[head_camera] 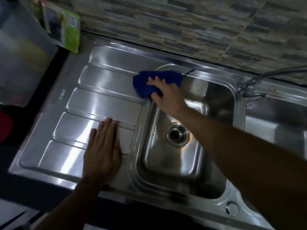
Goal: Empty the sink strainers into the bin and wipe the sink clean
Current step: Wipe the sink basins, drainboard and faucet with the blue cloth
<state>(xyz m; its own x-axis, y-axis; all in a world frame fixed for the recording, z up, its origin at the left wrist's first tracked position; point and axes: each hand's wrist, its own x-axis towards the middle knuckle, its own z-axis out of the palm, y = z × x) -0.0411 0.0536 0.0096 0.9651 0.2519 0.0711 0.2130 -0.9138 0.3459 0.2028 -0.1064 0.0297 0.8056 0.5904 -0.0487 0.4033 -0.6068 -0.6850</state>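
Observation:
A stainless steel sink (167, 165) fills the middle, with a ribbed drainboard (99, 103) on its left. The round strainer (177, 133) sits in the drain of the left basin. My right hand (167, 95) presses a blue cloth (146, 83) onto the far corner where the drainboard meets the basin rim. Fingers together, my left hand (102, 151) lies flat on the near part of the drainboard, holding nothing. A second basin (275, 117) shows at the right edge.
A tap (249, 83) stands behind the divider between the basins. A clear plastic container (23, 52) and a green packet (66, 29) sit at the left. Stone-pattern wall tiles (182, 25) run behind. A small round plug hole cover (232, 210) is near the front rim.

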